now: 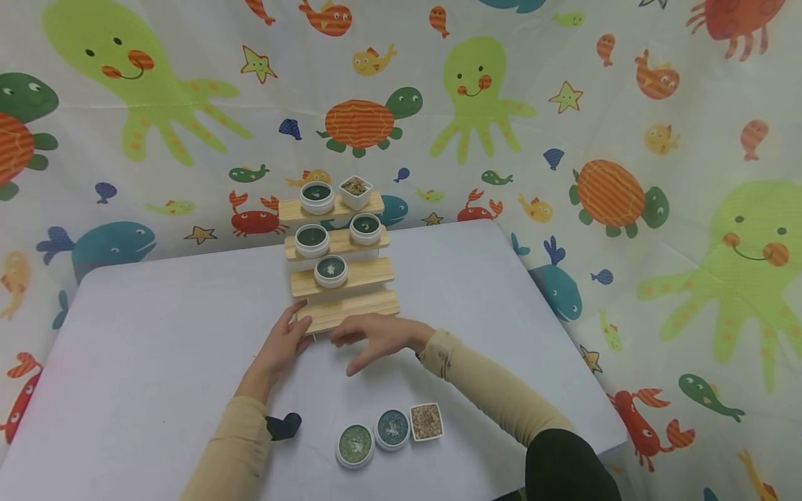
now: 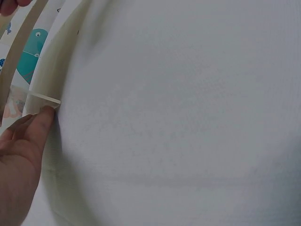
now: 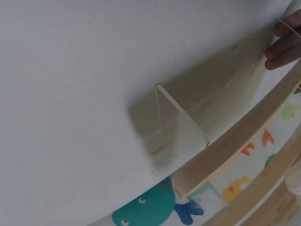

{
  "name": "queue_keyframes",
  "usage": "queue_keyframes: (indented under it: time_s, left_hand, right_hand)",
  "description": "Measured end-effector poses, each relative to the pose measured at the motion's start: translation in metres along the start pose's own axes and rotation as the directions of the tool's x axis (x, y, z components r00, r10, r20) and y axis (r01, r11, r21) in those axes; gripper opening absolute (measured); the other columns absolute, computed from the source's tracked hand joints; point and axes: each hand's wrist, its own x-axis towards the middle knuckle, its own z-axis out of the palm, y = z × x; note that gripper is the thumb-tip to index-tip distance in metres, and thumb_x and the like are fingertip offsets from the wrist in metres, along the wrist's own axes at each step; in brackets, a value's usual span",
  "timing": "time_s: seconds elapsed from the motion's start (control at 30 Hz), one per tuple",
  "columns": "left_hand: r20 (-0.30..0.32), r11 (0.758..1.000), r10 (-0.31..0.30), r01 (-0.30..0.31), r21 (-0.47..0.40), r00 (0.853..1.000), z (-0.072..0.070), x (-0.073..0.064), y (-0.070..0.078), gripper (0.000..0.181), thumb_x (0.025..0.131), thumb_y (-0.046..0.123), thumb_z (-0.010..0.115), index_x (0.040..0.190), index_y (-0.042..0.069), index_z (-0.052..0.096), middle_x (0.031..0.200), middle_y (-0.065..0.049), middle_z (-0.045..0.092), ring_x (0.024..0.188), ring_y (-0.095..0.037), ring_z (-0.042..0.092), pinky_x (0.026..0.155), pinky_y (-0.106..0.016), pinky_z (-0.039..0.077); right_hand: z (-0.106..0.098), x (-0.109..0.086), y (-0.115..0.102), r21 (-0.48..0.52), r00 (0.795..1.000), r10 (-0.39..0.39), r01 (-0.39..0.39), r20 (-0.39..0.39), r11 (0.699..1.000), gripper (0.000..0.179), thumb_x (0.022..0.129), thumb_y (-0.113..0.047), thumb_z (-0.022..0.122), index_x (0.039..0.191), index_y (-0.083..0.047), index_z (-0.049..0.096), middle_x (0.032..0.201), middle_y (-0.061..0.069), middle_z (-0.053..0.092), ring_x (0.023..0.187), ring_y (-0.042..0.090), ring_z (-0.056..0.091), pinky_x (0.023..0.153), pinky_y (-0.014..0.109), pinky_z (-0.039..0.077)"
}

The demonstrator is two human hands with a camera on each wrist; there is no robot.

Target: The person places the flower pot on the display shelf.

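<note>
A tiered stand with wooden steps and clear side panels stands at the back of the table. My left hand is at its lower left corner, with fingertips touching the clear panel there. In front of the lowest step, my right hand is held with fingers spread loosely, nothing in its grasp. Round white tubs with dark green contents stand on the upper steps, one of them a tub on the second step up. A square white bowl of dried bits is on the top step.
Near the front of the table stand a tub with light green contents, a tub with blue-green contents and a square bowl of brownish bits. A patterned curtain hangs behind the white table.
</note>
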Motion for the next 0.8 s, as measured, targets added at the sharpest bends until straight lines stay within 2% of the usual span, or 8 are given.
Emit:
queue_keyframes:
  time_s: [0.37, 0.47, 0.57, 0.67, 0.8]
  left_hand:
    - [0.004, 1.0, 0.006, -0.006, -0.013, 1.0, -0.0005, 0.0003, 0.0004, 0.062, 0.107, 0.032, 0.04, 0.158, 0.017, 0.008, 0.155, -0.027, 0.027, 0.142, -0.037, 0.032, 0.114, -0.048, 0.031]
    - [0.001, 1.0, 0.007, -0.007, -0.018, 1.0, -0.0002, 0.0009, 0.0001, 0.065, 0.107, 0.032, 0.041, 0.158, 0.019, 0.004, 0.154, -0.029, 0.027, 0.141, -0.038, 0.032, 0.114, -0.049, 0.032]
    - [-0.005, 1.0, 0.018, -0.018, -0.017, 1.0, 0.0003, 0.0019, -0.0003, 0.073, 0.106, 0.032, 0.043, 0.157, 0.028, -0.01, 0.153, -0.031, 0.026, 0.14, -0.039, 0.034, 0.113, -0.049, 0.033]
    - [-0.011, 0.999, 0.053, -0.053, -0.001, 0.999, 0.0012, 0.0021, 0.0004, 0.081, 0.106, 0.029, 0.045, 0.15, 0.043, -0.022, 0.155, -0.029, 0.023, 0.138, -0.04, 0.036, 0.11, -0.049, 0.036]
    - [-0.011, 0.991, 0.126, -0.125, 0.057, 0.992, 0.0017, 0.0017, 0.0015, 0.084, 0.106, 0.021, 0.045, 0.146, 0.053, -0.021, 0.158, -0.027, 0.018, 0.136, -0.043, 0.038, 0.105, -0.05, 0.041]
  right_hand:
    - [0.0061, 0.0003, -0.0004, -0.022, 0.999, 0.003, -0.002, 0.039, 1.0, 0.069, 0.08, -0.022, 0.083, 0.135, 0.005, 0.051, 0.129, 0.019, 0.058, 0.117, 0.009, 0.057, 0.101, 0.016, 0.043]
    - [0.0064, -0.0002, -0.0009, -0.008, 0.999, -0.004, 0.005, 0.04, 1.0, 0.069, 0.08, -0.02, 0.083, 0.135, 0.006, 0.05, 0.129, 0.02, 0.057, 0.117, 0.013, 0.057, 0.101, 0.017, 0.043]
    - [0.0067, -0.0008, -0.0019, 0.009, 0.999, -0.007, 0.006, 0.039, 1.0, 0.068, 0.08, -0.017, 0.083, 0.135, 0.007, 0.05, 0.129, 0.021, 0.057, 0.118, 0.017, 0.058, 0.101, 0.018, 0.044]
    - [0.0074, -0.0016, -0.0026, 0.021, 0.999, -0.006, 0.005, 0.041, 1.0, 0.067, 0.081, -0.016, 0.082, 0.135, 0.008, 0.05, 0.129, 0.021, 0.057, 0.119, 0.022, 0.058, 0.101, 0.018, 0.044]
    - [0.0087, -0.0016, -0.0012, 0.017, 0.999, -0.004, 0.003, 0.048, 1.0, 0.066, 0.081, -0.016, 0.082, 0.134, 0.008, 0.051, 0.129, 0.021, 0.057, 0.119, 0.024, 0.058, 0.101, 0.018, 0.044]
